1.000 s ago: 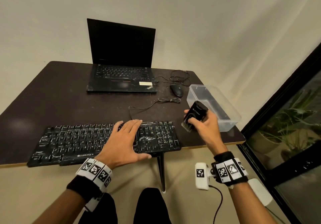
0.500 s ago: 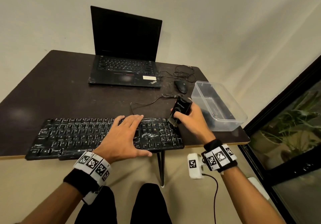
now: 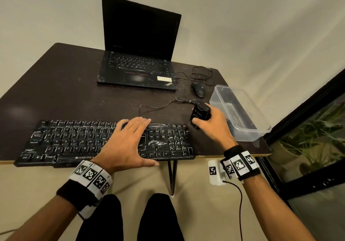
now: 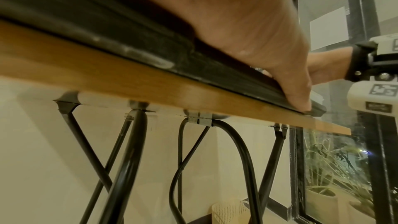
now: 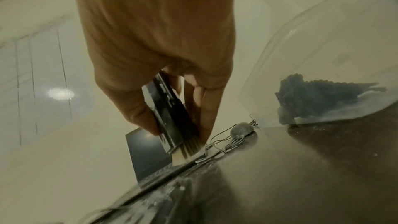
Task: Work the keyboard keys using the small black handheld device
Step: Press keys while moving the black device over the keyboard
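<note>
A black, dust-streaked keyboard (image 3: 74,139) lies along the near edge of the dark table (image 3: 56,91). My left hand (image 3: 128,139) rests flat on its right-centre keys with straight fingers, thumb at the front rim; in the left wrist view the thumb (image 4: 295,91) lies on the keyboard's front edge (image 4: 150,57). My right hand (image 3: 211,125) grips the small black handheld device (image 3: 199,112) at the keyboard's far right corner. In the right wrist view the device (image 5: 172,122) is pinched between thumb and fingers, its pale bristles touching the keyboard edge.
An open black laptop (image 3: 138,53) stands at the back of the table. A black mouse (image 3: 199,89) with tangled cable lies to its right. A clear plastic tub (image 3: 240,113) with a dark cloth inside sits at the right edge, close to my right hand.
My right hand has carried the device from beside the tub leftward and down to the keyboard's far right corner. My left hand has stayed flat on the keys.
</note>
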A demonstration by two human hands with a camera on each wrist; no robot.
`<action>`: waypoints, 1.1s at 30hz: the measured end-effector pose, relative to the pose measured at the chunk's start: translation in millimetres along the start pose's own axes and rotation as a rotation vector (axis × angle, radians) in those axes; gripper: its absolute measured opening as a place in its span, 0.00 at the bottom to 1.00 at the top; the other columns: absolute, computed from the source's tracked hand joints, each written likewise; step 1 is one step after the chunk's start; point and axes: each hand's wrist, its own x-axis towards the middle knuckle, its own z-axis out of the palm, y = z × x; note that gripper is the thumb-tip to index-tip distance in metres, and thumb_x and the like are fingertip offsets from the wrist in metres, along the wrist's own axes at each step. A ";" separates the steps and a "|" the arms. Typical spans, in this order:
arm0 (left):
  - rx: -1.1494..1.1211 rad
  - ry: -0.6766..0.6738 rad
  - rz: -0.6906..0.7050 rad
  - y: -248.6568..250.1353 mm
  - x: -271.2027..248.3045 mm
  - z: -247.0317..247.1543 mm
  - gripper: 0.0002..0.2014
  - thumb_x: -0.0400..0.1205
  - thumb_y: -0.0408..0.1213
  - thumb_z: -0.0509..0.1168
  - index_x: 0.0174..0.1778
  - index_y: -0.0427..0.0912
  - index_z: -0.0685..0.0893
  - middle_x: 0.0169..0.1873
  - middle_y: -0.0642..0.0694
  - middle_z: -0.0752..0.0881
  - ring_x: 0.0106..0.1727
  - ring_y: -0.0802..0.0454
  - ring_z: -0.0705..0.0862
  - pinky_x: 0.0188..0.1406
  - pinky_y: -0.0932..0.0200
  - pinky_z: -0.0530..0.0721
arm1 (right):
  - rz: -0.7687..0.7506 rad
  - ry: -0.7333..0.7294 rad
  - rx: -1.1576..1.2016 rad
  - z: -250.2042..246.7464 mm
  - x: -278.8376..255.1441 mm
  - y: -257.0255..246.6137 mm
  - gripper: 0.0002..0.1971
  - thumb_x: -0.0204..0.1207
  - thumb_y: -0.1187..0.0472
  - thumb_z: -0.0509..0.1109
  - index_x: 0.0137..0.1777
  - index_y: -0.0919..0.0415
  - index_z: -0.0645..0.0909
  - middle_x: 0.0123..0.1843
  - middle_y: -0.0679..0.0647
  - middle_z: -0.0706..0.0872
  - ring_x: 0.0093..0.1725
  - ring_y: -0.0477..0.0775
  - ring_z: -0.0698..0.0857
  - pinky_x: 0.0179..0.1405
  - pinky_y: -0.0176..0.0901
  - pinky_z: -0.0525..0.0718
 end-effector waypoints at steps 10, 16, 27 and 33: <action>0.012 -0.006 -0.056 4.0 -1.5 -0.9 0.71 0.61 0.92 0.57 0.93 0.48 0.53 0.89 0.51 0.63 0.91 0.53 0.58 0.93 0.42 0.45 | -0.099 -0.129 0.016 2.6 4.0 -9.7 0.17 0.62 0.52 0.77 0.52 0.53 0.88 0.47 0.50 0.94 0.54 0.59 0.92 0.59 0.69 0.91; 0.017 0.000 -0.071 6.1 -1.4 -2.0 0.71 0.61 0.92 0.59 0.93 0.47 0.54 0.89 0.51 0.65 0.89 0.53 0.62 0.93 0.43 0.47 | -0.138 -0.092 -0.055 13.6 9.7 -5.1 0.13 0.62 0.54 0.77 0.48 0.50 0.87 0.41 0.47 0.93 0.47 0.56 0.91 0.53 0.62 0.91; 0.028 -0.025 -0.085 5.0 0.6 -1.2 0.72 0.60 0.93 0.56 0.93 0.48 0.53 0.90 0.52 0.63 0.90 0.53 0.60 0.93 0.42 0.46 | -0.121 -0.194 0.046 11.3 14.1 -1.4 0.16 0.65 0.61 0.82 0.52 0.46 0.90 0.48 0.48 0.96 0.55 0.54 0.94 0.64 0.64 0.92; 0.041 -0.058 -0.089 6.6 1.0 -5.6 0.71 0.61 0.92 0.57 0.94 0.48 0.50 0.90 0.52 0.61 0.90 0.54 0.58 0.93 0.43 0.44 | -0.143 -0.198 0.052 9.2 18.2 -0.6 0.16 0.68 0.63 0.82 0.54 0.48 0.91 0.51 0.48 0.96 0.57 0.53 0.94 0.67 0.65 0.91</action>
